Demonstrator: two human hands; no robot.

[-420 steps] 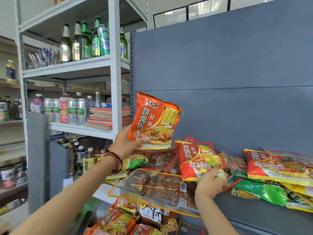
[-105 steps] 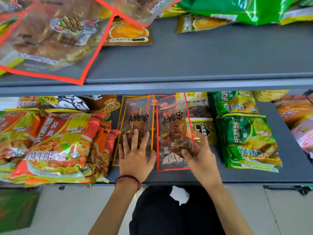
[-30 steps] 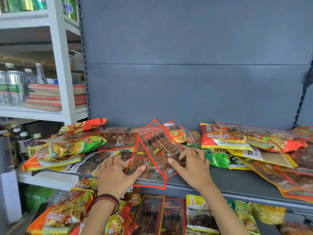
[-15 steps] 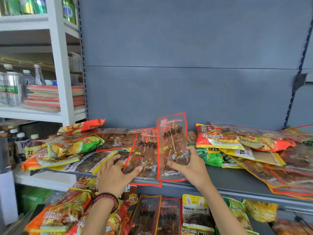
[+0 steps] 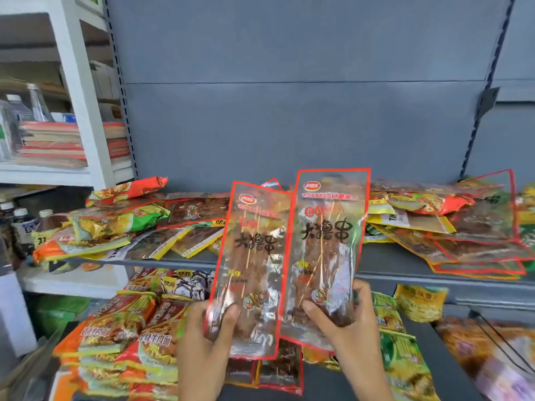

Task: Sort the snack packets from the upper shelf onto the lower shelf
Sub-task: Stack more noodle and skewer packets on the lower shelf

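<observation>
The left hand (image 5: 202,342) curls round the bottom end of one red-edged skewer packet (image 5: 252,256), thumb across its front. The right hand (image 5: 347,328) grips the foot of a second skewer packet (image 5: 327,241) the same way. Both packets stand upright and overlap slightly. Because they are held only low down, the long, slick film could flop over or slip free on the way down. Under the hands, matching packets (image 5: 278,369) lie on the lower shelf (image 5: 443,351), with orange noodle packs (image 5: 121,328) outside the left hand and green packs (image 5: 405,363) outside the right, so a careless drop could land in the wrong row. Beyond the hands, the upper shelf (image 5: 390,261) carries a loose pile (image 5: 434,227) that overhangs its edge. A packet corner could snag that pile and drag it off.
</observation>
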